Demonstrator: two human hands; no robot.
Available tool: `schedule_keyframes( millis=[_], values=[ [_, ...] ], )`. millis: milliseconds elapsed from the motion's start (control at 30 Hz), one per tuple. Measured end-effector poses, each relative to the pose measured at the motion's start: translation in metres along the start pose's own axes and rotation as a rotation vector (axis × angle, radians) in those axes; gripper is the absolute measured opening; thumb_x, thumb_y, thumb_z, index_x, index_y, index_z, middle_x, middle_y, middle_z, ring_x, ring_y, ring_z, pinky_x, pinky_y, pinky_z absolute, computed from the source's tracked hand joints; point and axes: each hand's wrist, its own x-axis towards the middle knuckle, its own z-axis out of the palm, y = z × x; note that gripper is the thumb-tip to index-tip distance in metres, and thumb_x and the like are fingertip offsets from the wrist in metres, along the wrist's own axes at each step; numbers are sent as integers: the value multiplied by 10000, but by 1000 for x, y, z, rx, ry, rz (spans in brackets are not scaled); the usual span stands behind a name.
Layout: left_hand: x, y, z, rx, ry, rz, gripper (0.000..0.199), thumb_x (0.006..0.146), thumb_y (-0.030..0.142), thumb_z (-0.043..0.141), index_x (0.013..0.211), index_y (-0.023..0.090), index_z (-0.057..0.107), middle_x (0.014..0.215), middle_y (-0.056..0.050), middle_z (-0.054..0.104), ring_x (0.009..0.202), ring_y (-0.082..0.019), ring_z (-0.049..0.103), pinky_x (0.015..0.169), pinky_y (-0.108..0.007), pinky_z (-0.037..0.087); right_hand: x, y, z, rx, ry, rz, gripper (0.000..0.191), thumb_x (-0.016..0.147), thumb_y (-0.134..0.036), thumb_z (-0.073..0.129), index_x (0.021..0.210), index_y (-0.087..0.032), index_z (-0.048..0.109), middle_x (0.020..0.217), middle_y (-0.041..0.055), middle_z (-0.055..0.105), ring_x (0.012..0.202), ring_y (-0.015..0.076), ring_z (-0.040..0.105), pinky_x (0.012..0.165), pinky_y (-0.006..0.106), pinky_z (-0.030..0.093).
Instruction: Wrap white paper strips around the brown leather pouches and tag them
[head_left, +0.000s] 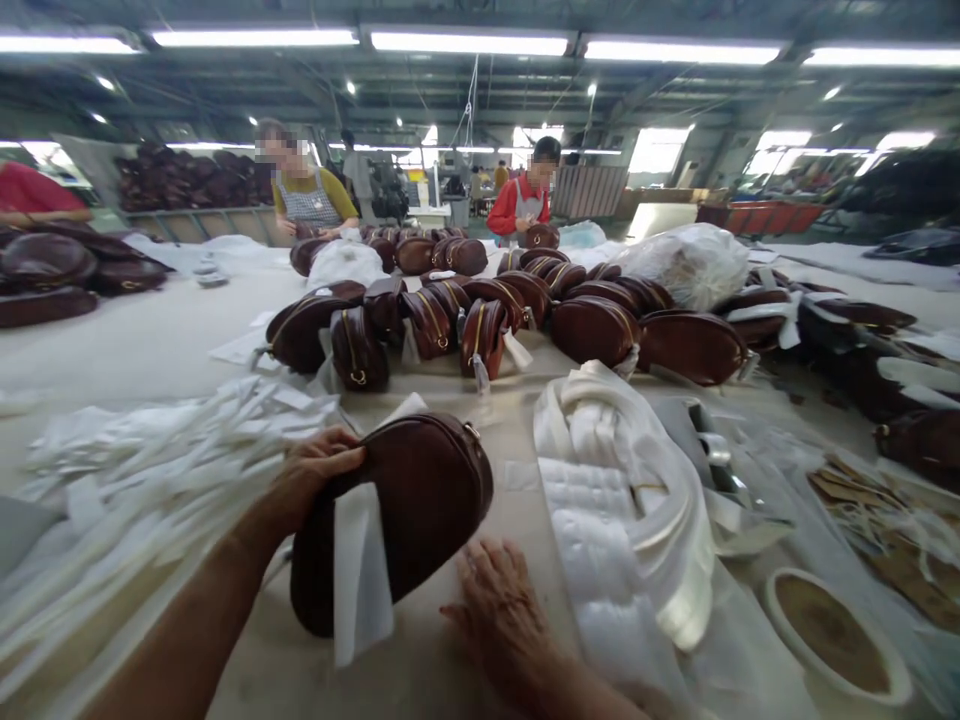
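A dark brown oval bag point(420, 510) stands tilted above the table in the head view, with a gold zipper ring at its upper right edge. My left hand point(319, 475) grips its upper left side, the thumb on the bag's face. Below that hand a white strip point(363, 575) hangs over the bag's left part. My right hand point(506, 605) is low and to the right of the bag, its fingers apart and nothing held in it. Whether its fingertips touch the bag's lower edge is hard to tell.
Loose white strips point(172, 470) cover the table's left side. Right of centre lies a roll of white wrapping point(630, 480), near a round tape roll point(836, 635). Several brown bags point(592, 330) fill the table beyond. Two people in aprons work at the far side.
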Motion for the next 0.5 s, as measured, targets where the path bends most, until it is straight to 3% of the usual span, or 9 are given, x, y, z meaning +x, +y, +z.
schedule_keyframes(
  millis=[100, 167, 333, 500],
  values=[
    [13, -3, 29, 10, -245, -151, 500, 549, 508, 762, 772, 162, 478, 610, 27, 597, 486, -101, 518, 466, -189, 356, -26, -19, 15, -44, 52, 19, 513, 896, -421, 483, 1348, -180, 457, 1228, 105, 617, 1138, 288, 555, 948, 446, 458],
    [24, -8, 52, 101, -311, -188, 548, 481, 561, 763, 739, 161, 491, 577, 28, 574, 470, -102, 488, 452, -196, 328, -42, -25, 21, -43, 33, 53, 546, 867, -427, 517, 1366, -220, 442, 1189, 90, 642, 1123, 306, 565, 940, 444, 459],
    [55, -25, 88, 248, -363, -224, 566, 333, 552, 797, 633, 144, 543, 509, 37, 524, 483, -101, 436, 484, -217, 307, -58, -29, 23, 32, -34, 154, 518, 810, -407, 589, 1312, -328, 485, 1080, 40, 689, 1031, 310, 608, 927, 437, 457],
    [73, -37, 94, 368, -366, -227, 556, 269, 551, 809, 537, 141, 546, 458, 55, 445, 511, -96, 388, 513, -231, 265, -40, -38, 24, 42, 233, 161, 337, 870, -487, 447, 1039, -271, 642, 880, 67, 711, 795, 281, 650, 769, 432, 510]
  ],
)
